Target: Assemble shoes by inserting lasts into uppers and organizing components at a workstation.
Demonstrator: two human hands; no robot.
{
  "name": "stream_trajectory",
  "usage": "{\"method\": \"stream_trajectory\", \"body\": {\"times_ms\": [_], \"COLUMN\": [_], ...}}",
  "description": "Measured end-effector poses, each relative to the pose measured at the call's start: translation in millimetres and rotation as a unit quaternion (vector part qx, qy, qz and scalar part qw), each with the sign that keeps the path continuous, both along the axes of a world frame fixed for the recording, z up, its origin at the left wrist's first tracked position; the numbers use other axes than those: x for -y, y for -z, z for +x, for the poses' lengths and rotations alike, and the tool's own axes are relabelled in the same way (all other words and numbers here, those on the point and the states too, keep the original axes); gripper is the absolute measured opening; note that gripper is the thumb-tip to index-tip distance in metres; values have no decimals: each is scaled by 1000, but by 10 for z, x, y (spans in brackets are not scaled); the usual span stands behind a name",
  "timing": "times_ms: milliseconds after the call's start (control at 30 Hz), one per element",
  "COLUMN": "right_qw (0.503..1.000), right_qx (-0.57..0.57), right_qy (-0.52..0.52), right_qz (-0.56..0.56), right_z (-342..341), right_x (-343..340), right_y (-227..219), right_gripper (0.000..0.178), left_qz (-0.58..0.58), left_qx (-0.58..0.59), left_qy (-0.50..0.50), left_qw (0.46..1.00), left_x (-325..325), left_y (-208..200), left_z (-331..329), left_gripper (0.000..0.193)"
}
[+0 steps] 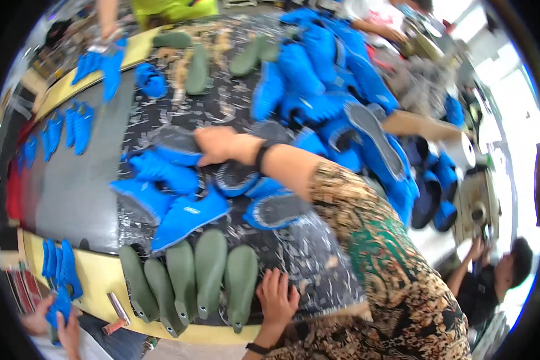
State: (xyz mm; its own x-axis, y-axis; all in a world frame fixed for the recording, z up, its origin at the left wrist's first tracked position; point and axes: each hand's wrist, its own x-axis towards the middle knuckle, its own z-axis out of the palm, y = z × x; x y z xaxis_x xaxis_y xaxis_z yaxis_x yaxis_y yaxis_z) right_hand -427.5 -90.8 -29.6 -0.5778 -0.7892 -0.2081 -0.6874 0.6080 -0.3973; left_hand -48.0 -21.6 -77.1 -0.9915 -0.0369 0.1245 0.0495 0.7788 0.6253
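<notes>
My right hand (217, 145) reaches across the table, its fingers closed on the end of a blue shoe upper (178, 143) whose grey sole side faces up. Several more blue shoe uppers (189, 216) lie loosely around it, some on their sides, others with grey bottoms showing. Near the front edge, my left hand (277, 297) rests on the table with its fingers apart and nothing in it. Just left of that hand is a row of green shoe lasts (211, 270), toes pointing away from me.
A large pile of blue uppers (318, 78) rises at the far right. Green lasts (198, 69) lie at the far side. A grey conveyor belt (84, 186) runs along the left, carrying blue uppers. A metal tool (119, 311) lies on the yellow edge. Other people work around the table.
</notes>
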Motion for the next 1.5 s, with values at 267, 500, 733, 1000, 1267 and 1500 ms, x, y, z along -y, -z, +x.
{"method": "stream_trajectory", "body": {"times_ms": [267, 500, 733, 1000, 1267, 1500], "right_qw": [918, 864, 950, 964, 859, 623], "right_qx": [-103, -195, -240, -179, 131, 418], "right_qy": [-11, 311, 195, 148, 368, 515], "right_qz": [-382, -345, -40, 131, -332, -415], "right_z": [1435, 2496, 3009, 2546, 2614, 2777], "right_x": [-351, -3121, -4565, -4207, -3698, -3151], "right_y": [-485, -696, -512, -357, -1116, -609], "right_gripper": [40, 23, 51, 19, 33, 27], "left_qz": [-62, -85, -22, 63, 105, 163], "left_qx": [-63, -71, -65, -87, -97, -54], "left_qy": [-1, 7, -31, 34, 11, -44], "left_qw": [996, 994, 997, 994, 990, 984], "left_x": [-5, -74, -75, -352, -352, -147], "left_y": [27, 101, 94, -389, -821, -527], "left_z": [-11, 86, 208, 341, 384, 429], "left_gripper": [37, 38, 30, 23, 29, 40]}}
